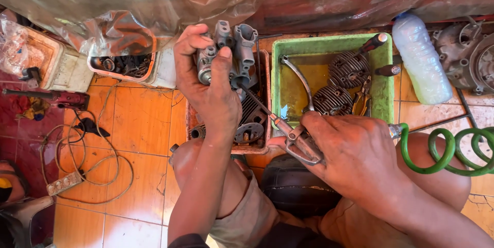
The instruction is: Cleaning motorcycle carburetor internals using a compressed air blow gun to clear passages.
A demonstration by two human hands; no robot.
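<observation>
Metal engine part, grey and grimy, sits gripped in the left hand above a tray of parts, while the right hand clenches an air blow gun fed by a green coiled hose, its nozzle aimed at the part.

The right hand is hiding most of the air gun; beside it, the green coiled hose is running off the frame's edge.
</observation>
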